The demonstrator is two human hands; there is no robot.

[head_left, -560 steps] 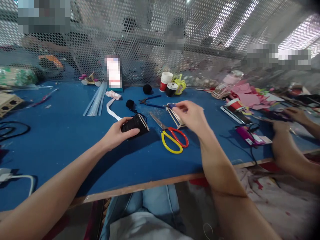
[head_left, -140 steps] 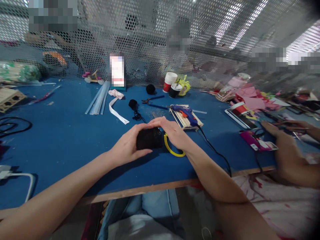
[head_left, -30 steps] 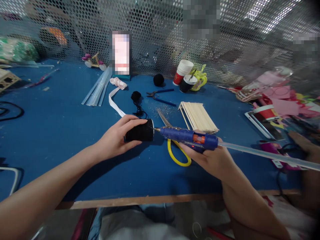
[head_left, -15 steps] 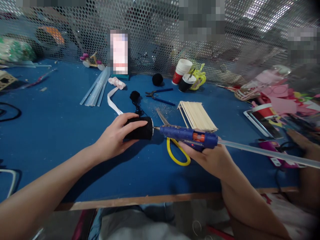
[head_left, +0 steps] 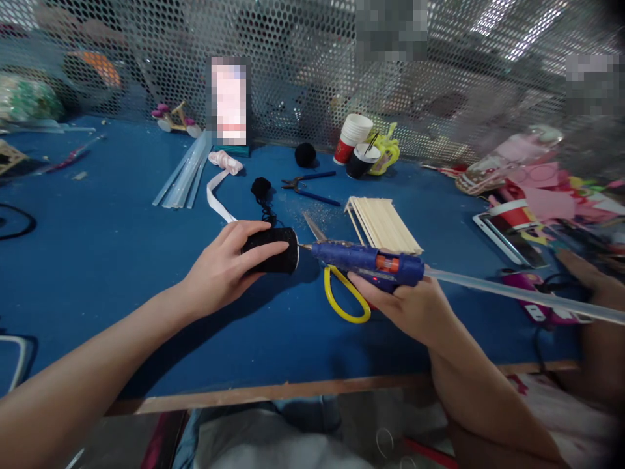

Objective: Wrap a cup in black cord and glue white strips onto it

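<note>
The left hand (head_left: 219,268) holds the cylinder (head_left: 267,260), the right hand (head_left: 420,307) the glue gun (head_left: 351,255), whose tip is at the cylinder's right end. Beneath the gun, between the hands, lie the scissors (head_left: 332,299). Yarn (head_left: 262,187) lies just behind the cylinder, with pliers (head_left: 318,197) farther back to the right. Behind the left hand are the ribbon (head_left: 211,194), then the glue sticks (head_left: 183,176). The rack (head_left: 385,223) stands behind the right hand, cups (head_left: 352,135) beyond it.

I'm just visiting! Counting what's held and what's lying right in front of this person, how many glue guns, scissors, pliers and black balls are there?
Glue gun: 1, in the right hand
Scissors: 1, partly hidden
Pliers: 1
Black balls: 2
Total: 5
</note>
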